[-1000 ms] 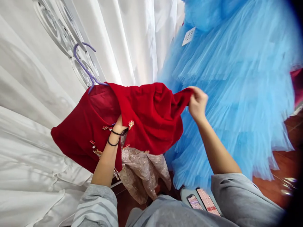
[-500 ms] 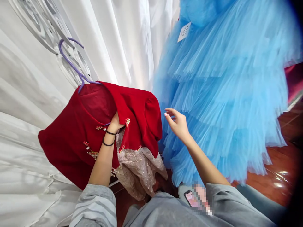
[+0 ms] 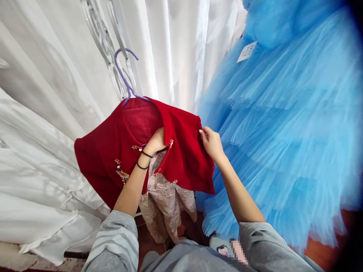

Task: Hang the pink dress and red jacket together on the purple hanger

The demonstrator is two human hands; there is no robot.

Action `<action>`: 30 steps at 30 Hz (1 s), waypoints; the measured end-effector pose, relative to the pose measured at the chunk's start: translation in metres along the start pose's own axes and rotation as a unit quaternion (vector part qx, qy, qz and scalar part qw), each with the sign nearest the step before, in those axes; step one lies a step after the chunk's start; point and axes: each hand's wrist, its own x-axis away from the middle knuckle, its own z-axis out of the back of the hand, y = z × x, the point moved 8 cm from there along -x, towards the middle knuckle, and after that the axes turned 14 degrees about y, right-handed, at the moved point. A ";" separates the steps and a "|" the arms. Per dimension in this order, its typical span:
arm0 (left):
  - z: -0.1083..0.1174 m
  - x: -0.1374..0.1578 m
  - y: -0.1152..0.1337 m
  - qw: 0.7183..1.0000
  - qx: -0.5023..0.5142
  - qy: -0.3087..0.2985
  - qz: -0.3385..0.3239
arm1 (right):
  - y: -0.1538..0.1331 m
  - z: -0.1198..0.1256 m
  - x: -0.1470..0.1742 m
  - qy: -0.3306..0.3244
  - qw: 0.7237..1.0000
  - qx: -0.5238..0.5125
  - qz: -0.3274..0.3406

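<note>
A red velvet jacket (image 3: 184,151) with beaded, pearl-trimmed fastenings hangs on a purple hanger (image 3: 122,73), its front partly open. Through the neck opening reaches my left hand (image 3: 157,141); its fingers are hidden behind the front panel, so their grip does not show. Two black bands circle that wrist. At the jacket's right shoulder edge, my right hand (image 3: 212,143) is closed on the fabric, thumb against fingers, with the panel spread out. Below the jacket hangs a pale pink patterned skirt (image 3: 163,196) with a metallic sheen.
To the right stands a layered blue tulle dress (image 3: 272,124) with a white tag (image 3: 246,51). White curtains (image 3: 176,49) hang behind, with a white scrolled metal frame (image 3: 99,30) near the hanger. White fabric (image 3: 39,211) lies at left. Reddish floor (image 3: 323,247) shows below.
My right hand has moved from the air beside the jacket onto its right edge and taken hold. The folded right side is now spread flatter. The view has shifted, so things sit further right.
</note>
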 end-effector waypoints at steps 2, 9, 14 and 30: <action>0.000 0.000 0.011 1.000 -0.005 -0.010 -0.012 | 0.001 -0.009 0.004 -0.051 0.998 0.033 -0.023; 0.100 0.069 0.040 0.907 -0.118 0.404 -0.035 | -0.075 0.027 0.040 0.145 0.984 -0.093 0.053; 0.117 0.115 0.015 0.828 -0.305 0.456 0.114 | -0.110 -0.032 0.058 0.078 0.989 -0.101 0.079; 0.108 0.072 -0.006 0.933 -0.166 0.295 0.125 | -0.192 -0.048 0.080 0.038 0.956 -0.221 0.188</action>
